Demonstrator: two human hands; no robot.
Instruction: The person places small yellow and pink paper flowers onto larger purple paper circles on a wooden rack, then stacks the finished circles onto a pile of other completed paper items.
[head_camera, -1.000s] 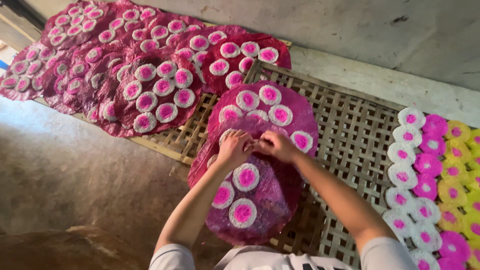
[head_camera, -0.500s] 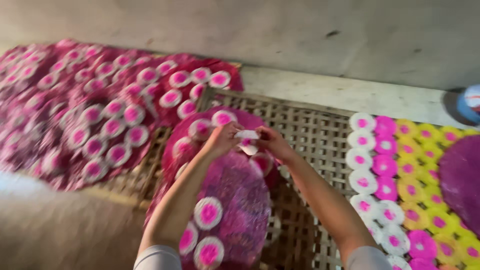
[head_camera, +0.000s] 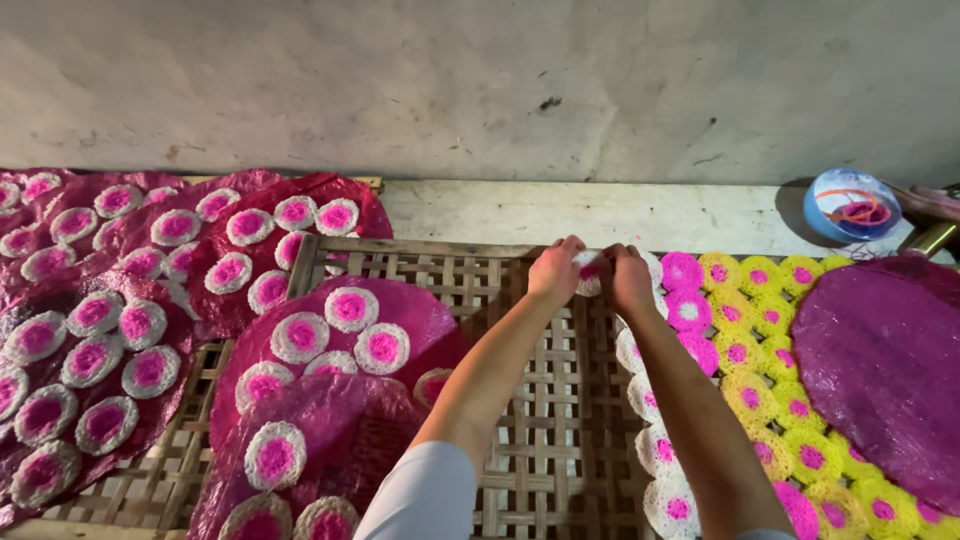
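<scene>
We see two bare forearms, uncovered from above the elbow down to the left hand (head_camera: 555, 270) and the right hand (head_camera: 632, 277) — no gloves, rings, watch or bracelet visible on them. A short, pale grey sleeve (head_camera: 420, 495) of plain smooth cloth covers the left upper arm — the right arm's upper part is cut off by the frame's lower edge.
</scene>
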